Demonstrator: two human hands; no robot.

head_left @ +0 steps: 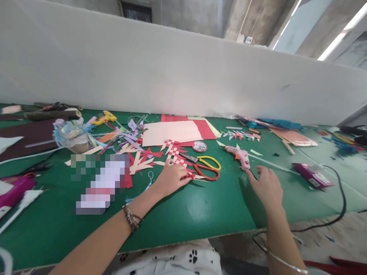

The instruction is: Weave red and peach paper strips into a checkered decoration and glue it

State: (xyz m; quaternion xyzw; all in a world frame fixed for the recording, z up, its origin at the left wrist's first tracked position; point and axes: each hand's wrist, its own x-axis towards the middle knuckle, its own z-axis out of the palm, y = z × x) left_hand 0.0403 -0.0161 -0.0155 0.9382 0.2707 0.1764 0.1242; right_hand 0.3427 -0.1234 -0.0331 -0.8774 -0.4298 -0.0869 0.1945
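Note:
My left hand (pixel 171 178) rests on the green table (pixel 200 210) with its fingers curled, pressing on a woven red-and-cream paper piece (pixel 179 158). Whether the fingers pinch a strip is hidden. My right hand (pixel 266 185) hovers with fingers spread, its fingertips just short of the pink glue gun (pixel 239 156) lying on the table. Scissors with yellow and red handles (pixel 205 166) lie between the two hands, close to my left fingertips.
Cream and red paper sheets (pixel 177 131) lie behind the weave. Paper scraps, a yellow glue gun (pixel 104 117) and a cup of strips (pixel 73 135) crowd the left. A purple box (pixel 312 175) and black cable (pixel 341 198) sit at right. A white wall (pixel 172 68) backs the table.

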